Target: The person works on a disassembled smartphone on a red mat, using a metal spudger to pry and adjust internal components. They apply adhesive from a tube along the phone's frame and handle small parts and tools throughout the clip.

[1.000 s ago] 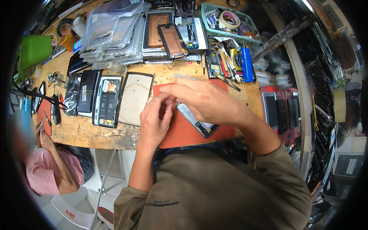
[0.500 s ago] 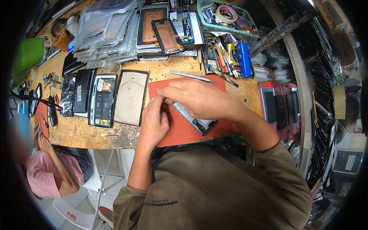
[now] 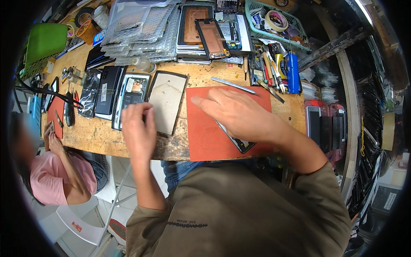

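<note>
On the red mat (image 3: 199,124) lies a phone frame (image 3: 243,144), silver with black at its lower end, mostly covered by my right hand (image 3: 233,113). That hand is open above it, palm down, its index finger stretched to the left. My left hand (image 3: 140,130), slightly blurred, hovers at the lower edge of an opened phone (image 3: 136,84) whose inside parts show. Its thumb stands apart from its curled fingers, and I see nothing in them. Just right of it is a shallow black-rimmed tray (image 3: 169,100) with a beige bottom. Metal tweezers (image 3: 233,85) lie beyond my right hand.
Bubble-wrap sleeves (image 3: 141,38) and stacked device parts (image 3: 195,25) fill the back. Tools (image 3: 274,64) and a teal basket (image 3: 278,32) stand at the back right. A dark phone (image 3: 110,90) lies left. A co-worker in a pink shirt (image 3: 53,175) sits far left.
My hands, together over the mat before, have parted. The left has moved left to the opened phone; the right remains above the phone frame. The view has shifted, moving the bench rightward.
</note>
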`<state>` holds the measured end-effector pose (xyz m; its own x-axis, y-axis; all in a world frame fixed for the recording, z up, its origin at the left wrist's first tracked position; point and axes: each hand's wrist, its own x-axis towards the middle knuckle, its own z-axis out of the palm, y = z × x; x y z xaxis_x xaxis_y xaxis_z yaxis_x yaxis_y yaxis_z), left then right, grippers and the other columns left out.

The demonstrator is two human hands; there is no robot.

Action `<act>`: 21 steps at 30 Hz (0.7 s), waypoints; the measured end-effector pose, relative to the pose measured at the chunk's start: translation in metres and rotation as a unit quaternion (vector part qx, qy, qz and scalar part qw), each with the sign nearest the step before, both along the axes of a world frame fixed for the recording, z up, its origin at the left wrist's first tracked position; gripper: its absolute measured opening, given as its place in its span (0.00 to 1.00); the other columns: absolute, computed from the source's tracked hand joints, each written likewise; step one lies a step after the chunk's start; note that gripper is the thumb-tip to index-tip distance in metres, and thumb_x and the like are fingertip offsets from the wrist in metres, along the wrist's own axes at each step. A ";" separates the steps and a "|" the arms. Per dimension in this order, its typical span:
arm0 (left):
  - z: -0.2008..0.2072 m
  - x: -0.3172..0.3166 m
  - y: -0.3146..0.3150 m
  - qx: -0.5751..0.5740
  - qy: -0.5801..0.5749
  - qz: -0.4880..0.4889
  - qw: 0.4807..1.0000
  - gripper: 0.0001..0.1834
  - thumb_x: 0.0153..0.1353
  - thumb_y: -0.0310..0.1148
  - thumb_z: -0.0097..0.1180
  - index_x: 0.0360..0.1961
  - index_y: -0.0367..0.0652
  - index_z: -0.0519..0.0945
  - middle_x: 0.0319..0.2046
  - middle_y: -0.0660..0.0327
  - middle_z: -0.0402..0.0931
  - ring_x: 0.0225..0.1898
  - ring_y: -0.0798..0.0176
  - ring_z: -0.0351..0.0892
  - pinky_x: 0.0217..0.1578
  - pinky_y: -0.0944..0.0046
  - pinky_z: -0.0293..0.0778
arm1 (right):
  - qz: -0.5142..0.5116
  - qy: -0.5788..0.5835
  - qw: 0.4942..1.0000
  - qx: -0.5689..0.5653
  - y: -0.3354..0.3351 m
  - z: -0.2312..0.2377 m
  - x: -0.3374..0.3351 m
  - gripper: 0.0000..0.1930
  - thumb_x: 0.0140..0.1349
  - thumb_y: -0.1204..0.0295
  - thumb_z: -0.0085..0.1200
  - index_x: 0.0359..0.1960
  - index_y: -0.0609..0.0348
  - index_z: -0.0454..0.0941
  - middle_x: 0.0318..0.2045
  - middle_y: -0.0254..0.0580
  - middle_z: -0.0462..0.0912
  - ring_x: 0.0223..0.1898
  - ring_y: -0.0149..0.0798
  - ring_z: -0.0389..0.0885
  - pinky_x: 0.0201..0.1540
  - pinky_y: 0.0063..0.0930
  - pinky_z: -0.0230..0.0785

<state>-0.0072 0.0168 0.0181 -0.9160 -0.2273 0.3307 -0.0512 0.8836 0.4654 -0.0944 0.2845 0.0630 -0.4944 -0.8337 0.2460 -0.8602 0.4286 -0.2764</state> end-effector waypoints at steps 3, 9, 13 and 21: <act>-0.002 0.004 -0.023 -0.049 -0.034 -0.001 0.998 0.05 0.64 0.27 0.67 0.40 0.38 0.86 0.34 0.52 0.80 0.41 0.45 0.77 0.46 0.49 0.72 | 0.005 -0.028 0.998 0.058 0.000 0.003 -0.001 0.05 0.60 0.79 0.54 0.37 0.64 0.74 0.35 0.53 0.80 0.42 0.54 0.86 0.41 0.48 0.78; -0.009 -0.004 -0.015 -0.125 -0.052 -0.037 0.990 0.05 0.62 0.25 0.67 0.37 0.36 0.85 0.36 0.50 0.78 0.43 0.42 0.75 0.46 0.46 0.70 | 0.010 -0.055 0.996 0.066 0.000 0.008 -0.002 0.07 0.57 0.79 0.58 0.36 0.63 0.75 0.37 0.54 0.80 0.42 0.57 0.86 0.45 0.48 0.79; 0.000 -0.009 -0.004 -0.064 -0.067 -0.054 0.994 0.05 0.63 0.25 0.65 0.37 0.36 0.81 0.36 0.50 0.76 0.43 0.42 0.74 0.48 0.46 0.69 | 0.002 -0.020 0.999 0.049 0.000 0.008 -0.001 0.07 0.56 0.79 0.59 0.37 0.62 0.76 0.42 0.55 0.81 0.43 0.55 0.86 0.48 0.48 0.80; 0.006 -0.021 0.025 0.104 0.096 -0.050 0.989 0.04 0.66 0.21 0.65 0.37 0.36 0.80 0.33 0.60 0.77 0.34 0.64 0.74 0.39 0.63 0.73 | -0.003 -0.036 0.997 0.061 -0.002 0.004 0.004 0.05 0.58 0.78 0.59 0.35 0.63 0.77 0.38 0.54 0.82 0.40 0.54 0.88 0.42 0.50 0.80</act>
<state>-0.0281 0.0418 0.0240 -0.8621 -0.2199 0.4566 0.1389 0.7640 0.6300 -0.0900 0.2822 0.0670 -0.5124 -0.8521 0.1067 -0.8370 0.4677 -0.2838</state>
